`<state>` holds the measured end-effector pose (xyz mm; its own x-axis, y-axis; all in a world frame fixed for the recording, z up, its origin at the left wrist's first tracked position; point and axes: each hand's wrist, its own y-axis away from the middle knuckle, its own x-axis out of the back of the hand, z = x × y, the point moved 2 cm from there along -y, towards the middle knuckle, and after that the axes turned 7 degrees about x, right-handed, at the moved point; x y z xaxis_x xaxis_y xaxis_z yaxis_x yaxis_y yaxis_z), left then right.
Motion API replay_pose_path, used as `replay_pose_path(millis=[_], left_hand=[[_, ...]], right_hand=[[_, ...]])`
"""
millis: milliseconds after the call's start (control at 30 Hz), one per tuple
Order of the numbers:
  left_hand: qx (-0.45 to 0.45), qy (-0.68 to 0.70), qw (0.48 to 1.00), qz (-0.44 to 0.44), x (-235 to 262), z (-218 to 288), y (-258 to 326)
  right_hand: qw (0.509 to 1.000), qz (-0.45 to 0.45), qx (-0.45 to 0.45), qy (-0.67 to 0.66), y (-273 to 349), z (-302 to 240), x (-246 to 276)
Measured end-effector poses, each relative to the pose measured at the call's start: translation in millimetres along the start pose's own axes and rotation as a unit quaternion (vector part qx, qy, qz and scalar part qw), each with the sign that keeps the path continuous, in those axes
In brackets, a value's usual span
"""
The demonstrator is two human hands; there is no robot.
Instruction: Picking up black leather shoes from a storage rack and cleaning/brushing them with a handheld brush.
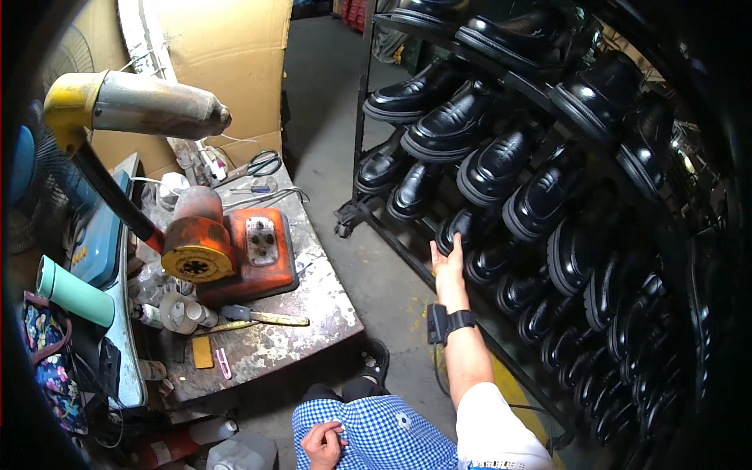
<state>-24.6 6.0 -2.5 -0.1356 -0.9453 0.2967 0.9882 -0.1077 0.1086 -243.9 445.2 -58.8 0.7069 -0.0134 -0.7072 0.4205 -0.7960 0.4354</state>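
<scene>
My right hand (448, 262) reaches out to a black metal rack (363, 110) full of shiny black loafers. Its fingers touch the toe of one black shoe (462, 229) on a lower shelf, without closing around it. A black band with a small device sits on that wrist (446, 323). My left hand (323, 443) rests on my lap at the bottom edge, fingers curled against blue-and-white checked cloth (376, 435), holding nothing that I can see.
A worn metal workbench (313, 313) on the left carries an orange machine (227, 251) with a long yellow-ended arm (133, 106), scissors (262, 164), a knife (262, 317) and small bottles. A mint green flask (74, 291) lies beside it. Cardboard (235, 55) stands behind. Grey concrete floor (337, 102) runs between bench and rack.
</scene>
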Motion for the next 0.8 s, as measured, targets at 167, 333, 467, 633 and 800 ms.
replay_pose_path(millis=[167, 333, 467, 633, 800], left_hand=[[0.017, 0.027, 0.999, -0.003, -2, 1, -3], [0.010, 0.025, 1.000, -0.008, 2, 4, -4], [0.011, 0.032, 0.999, -0.011, 3, 6, -4], [0.002, 0.041, 0.999, -0.021, 4, 5, -2], [0.005, 0.046, 0.999, -0.019, 5, 6, 1]], right_hand=[[0.994, -0.080, -0.056, 0.045, 75, -8, 36], [0.984, -0.057, 0.029, 0.166, 172, -25, 76], [0.972, -0.108, -0.014, 0.207, 226, -51, 89], [0.946, -0.162, -0.009, 0.282, 264, -57, 83], [0.930, -0.201, -0.006, 0.309, 280, -46, 65]])
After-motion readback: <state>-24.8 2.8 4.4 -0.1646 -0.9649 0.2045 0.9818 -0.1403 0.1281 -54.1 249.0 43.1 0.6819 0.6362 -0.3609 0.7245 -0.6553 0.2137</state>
